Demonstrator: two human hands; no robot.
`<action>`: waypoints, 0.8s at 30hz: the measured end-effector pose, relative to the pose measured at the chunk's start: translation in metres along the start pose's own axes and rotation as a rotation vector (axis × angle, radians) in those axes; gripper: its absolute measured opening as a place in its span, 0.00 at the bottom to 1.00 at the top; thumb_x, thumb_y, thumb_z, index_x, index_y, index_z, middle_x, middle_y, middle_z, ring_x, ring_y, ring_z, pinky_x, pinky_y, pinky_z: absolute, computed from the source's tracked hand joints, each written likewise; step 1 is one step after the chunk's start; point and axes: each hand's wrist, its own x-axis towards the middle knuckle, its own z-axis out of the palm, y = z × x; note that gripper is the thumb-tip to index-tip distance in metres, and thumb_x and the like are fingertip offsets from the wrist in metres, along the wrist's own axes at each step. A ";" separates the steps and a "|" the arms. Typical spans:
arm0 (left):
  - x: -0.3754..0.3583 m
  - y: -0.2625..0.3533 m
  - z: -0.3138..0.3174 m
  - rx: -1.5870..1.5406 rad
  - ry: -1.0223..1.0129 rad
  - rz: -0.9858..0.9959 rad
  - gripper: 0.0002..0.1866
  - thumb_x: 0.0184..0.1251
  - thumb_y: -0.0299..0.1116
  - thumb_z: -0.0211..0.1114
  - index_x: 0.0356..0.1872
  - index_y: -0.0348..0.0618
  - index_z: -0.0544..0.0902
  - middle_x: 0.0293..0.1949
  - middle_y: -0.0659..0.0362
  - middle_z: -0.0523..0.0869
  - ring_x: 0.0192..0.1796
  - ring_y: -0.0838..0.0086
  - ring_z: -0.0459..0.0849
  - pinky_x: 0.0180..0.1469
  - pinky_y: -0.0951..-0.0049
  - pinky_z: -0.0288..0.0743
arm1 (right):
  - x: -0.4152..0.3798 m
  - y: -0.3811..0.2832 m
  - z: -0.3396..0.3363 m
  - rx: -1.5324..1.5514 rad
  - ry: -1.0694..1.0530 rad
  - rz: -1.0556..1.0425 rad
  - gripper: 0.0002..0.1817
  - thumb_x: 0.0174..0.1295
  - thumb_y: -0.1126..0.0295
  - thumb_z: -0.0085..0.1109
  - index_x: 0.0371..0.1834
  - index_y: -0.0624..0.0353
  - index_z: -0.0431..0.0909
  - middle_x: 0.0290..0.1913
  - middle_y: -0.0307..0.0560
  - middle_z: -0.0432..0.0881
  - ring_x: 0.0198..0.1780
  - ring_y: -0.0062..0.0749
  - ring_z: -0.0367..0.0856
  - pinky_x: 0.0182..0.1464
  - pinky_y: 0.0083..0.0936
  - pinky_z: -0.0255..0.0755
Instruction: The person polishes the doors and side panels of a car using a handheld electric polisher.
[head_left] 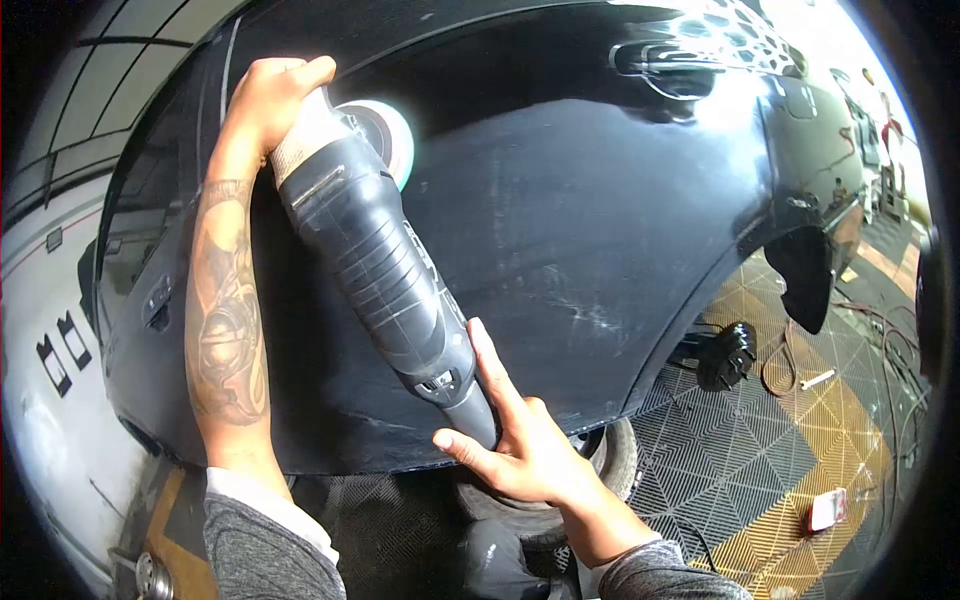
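Observation:
A black car polisher point(375, 270) lies diagonally across the view, its head up at the left. My left hand point(272, 100) is wrapped over the polisher's head, with the thumb along the top. Beside it, the round pale pad point(385, 138) with a green edge faces the dark car side panel point(560, 230). At the lower end, my right hand point(525, 450) grips the rear of the polisher's body, thumb and index finger on either side. Dull haze and pale scuff marks show on the panel right of the tool.
A door handle point(675, 75) sits at the upper right of the car. The open wheel arch exposes a dark wheel hub point(728, 357). A loose tire point(615, 465) lies below the car's edge. Cables point(885, 340) and a small red-and-white box point(827, 510) are on the tiled floor.

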 end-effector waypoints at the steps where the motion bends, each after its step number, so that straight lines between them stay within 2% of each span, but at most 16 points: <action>1: 0.006 0.010 0.009 -0.039 -0.014 -0.021 0.24 0.62 0.50 0.64 0.27 0.32 0.85 0.27 0.51 0.87 0.31 0.70 0.85 0.38 0.64 0.76 | -0.003 -0.001 -0.008 -0.007 0.024 -0.007 0.55 0.70 0.60 0.68 0.89 0.49 0.33 0.42 0.73 0.88 0.39 0.59 0.92 0.47 0.38 0.83; 2: 0.012 0.022 0.018 -0.054 -0.022 -0.009 0.24 0.62 0.50 0.64 0.27 0.32 0.85 0.27 0.51 0.87 0.31 0.70 0.85 0.38 0.64 0.76 | -0.007 -0.002 -0.015 -0.014 0.049 -0.015 0.55 0.70 0.60 0.67 0.89 0.49 0.33 0.44 0.74 0.88 0.41 0.60 0.92 0.49 0.38 0.83; 4: 0.021 0.043 0.034 -0.074 -0.051 0.038 0.18 0.65 0.43 0.65 0.26 0.37 0.85 0.25 0.62 0.86 0.29 0.79 0.82 0.37 0.73 0.74 | -0.014 -0.004 -0.029 0.011 0.059 0.042 0.55 0.70 0.60 0.67 0.89 0.48 0.33 0.49 0.76 0.86 0.45 0.63 0.91 0.52 0.39 0.82; 6: 0.032 0.057 0.049 0.136 -0.041 0.367 0.17 0.68 0.42 0.63 0.27 0.36 0.85 0.26 0.59 0.86 0.29 0.76 0.83 0.37 0.72 0.75 | -0.020 -0.002 -0.041 0.001 0.097 0.038 0.55 0.70 0.61 0.67 0.89 0.48 0.32 0.54 0.77 0.85 0.46 0.63 0.91 0.52 0.39 0.82; 8: 0.041 0.077 0.064 0.304 -0.035 0.572 0.15 0.70 0.40 0.62 0.31 0.37 0.85 0.27 0.55 0.86 0.31 0.73 0.85 0.38 0.70 0.77 | -0.024 0.000 -0.052 -0.021 0.142 0.014 0.56 0.70 0.61 0.67 0.89 0.48 0.32 0.57 0.77 0.84 0.45 0.63 0.91 0.52 0.39 0.83; 9: 0.045 0.085 0.071 0.317 -0.025 0.655 0.14 0.72 0.40 0.61 0.35 0.39 0.85 0.28 0.51 0.86 0.33 0.66 0.86 0.40 0.67 0.78 | -0.027 -0.001 -0.057 -0.036 0.164 0.020 0.56 0.70 0.61 0.67 0.89 0.48 0.31 0.60 0.76 0.82 0.44 0.63 0.91 0.52 0.39 0.83; 12: 0.064 0.107 0.094 0.351 0.016 0.765 0.13 0.72 0.40 0.62 0.36 0.40 0.85 0.29 0.50 0.86 0.34 0.60 0.87 0.40 0.64 0.79 | -0.032 -0.004 -0.070 -0.011 0.190 0.116 0.56 0.70 0.61 0.67 0.88 0.49 0.31 0.67 0.75 0.78 0.52 0.64 0.89 0.58 0.39 0.80; 13: 0.073 0.113 0.100 0.414 0.038 0.877 0.11 0.74 0.39 0.61 0.38 0.43 0.85 0.31 0.48 0.87 0.36 0.55 0.88 0.41 0.60 0.80 | -0.033 0.000 -0.073 -0.043 0.236 0.047 0.56 0.69 0.61 0.68 0.88 0.50 0.32 0.68 0.74 0.77 0.57 0.64 0.86 0.62 0.39 0.78; 14: 0.089 0.115 0.109 0.410 0.041 0.880 0.11 0.74 0.39 0.61 0.38 0.43 0.85 0.31 0.48 0.87 0.36 0.55 0.88 0.41 0.60 0.80 | -0.033 0.003 -0.075 -0.075 0.280 -0.023 0.56 0.69 0.61 0.68 0.88 0.51 0.32 0.70 0.74 0.75 0.63 0.63 0.84 0.65 0.39 0.75; 15: 0.108 0.112 0.122 0.480 0.015 0.893 0.09 0.74 0.38 0.61 0.40 0.46 0.86 0.32 0.48 0.88 0.39 0.56 0.90 0.43 0.59 0.82 | -0.035 -0.002 -0.078 -0.035 0.287 0.053 0.57 0.69 0.61 0.69 0.88 0.52 0.33 0.72 0.72 0.74 0.70 0.59 0.78 0.70 0.38 0.71; 16: 0.104 0.125 0.121 0.555 -0.012 0.903 0.08 0.74 0.37 0.61 0.42 0.49 0.86 0.34 0.49 0.89 0.42 0.57 0.91 0.45 0.59 0.84 | -0.035 -0.006 -0.078 0.019 0.306 0.095 0.57 0.68 0.61 0.69 0.88 0.52 0.33 0.71 0.72 0.75 0.69 0.57 0.79 0.69 0.38 0.72; 18: 0.077 0.170 0.117 0.198 -0.106 0.390 0.22 0.68 0.49 0.63 0.35 0.36 0.90 0.36 0.40 0.90 0.44 0.46 0.90 0.48 0.55 0.83 | -0.036 -0.007 -0.079 0.090 0.339 0.133 0.58 0.68 0.61 0.69 0.88 0.52 0.32 0.71 0.70 0.76 0.68 0.55 0.80 0.68 0.38 0.72; 20: 0.066 0.177 0.110 0.019 -0.091 0.267 0.23 0.66 0.50 0.64 0.36 0.35 0.90 0.37 0.38 0.89 0.45 0.47 0.91 0.49 0.56 0.83 | -0.036 -0.002 -0.075 0.112 0.358 0.116 0.58 0.68 0.62 0.69 0.88 0.52 0.31 0.71 0.69 0.76 0.69 0.54 0.80 0.69 0.39 0.71; 21: 0.049 0.178 0.095 -0.010 -0.093 0.321 0.24 0.65 0.51 0.64 0.37 0.35 0.90 0.40 0.37 0.89 0.48 0.47 0.91 0.51 0.56 0.83 | -0.036 -0.001 -0.071 0.121 0.356 0.111 0.58 0.68 0.62 0.70 0.88 0.51 0.31 0.71 0.69 0.76 0.69 0.53 0.80 0.70 0.39 0.70; 22: 0.066 0.169 0.103 0.406 -0.078 0.543 0.26 0.63 0.53 0.66 0.40 0.34 0.90 0.43 0.37 0.89 0.51 0.50 0.91 0.55 0.56 0.83 | -0.034 -0.001 -0.067 0.119 0.348 0.114 0.59 0.67 0.61 0.70 0.88 0.51 0.31 0.72 0.69 0.75 0.70 0.54 0.79 0.71 0.40 0.69; 24: 0.067 0.142 0.099 0.131 -0.034 0.296 0.28 0.61 0.55 0.69 0.43 0.35 0.90 0.42 0.36 0.89 0.53 0.53 0.91 0.58 0.55 0.82 | -0.030 -0.001 -0.059 0.121 0.315 0.115 0.59 0.67 0.60 0.71 0.88 0.50 0.31 0.73 0.69 0.74 0.71 0.54 0.77 0.72 0.40 0.68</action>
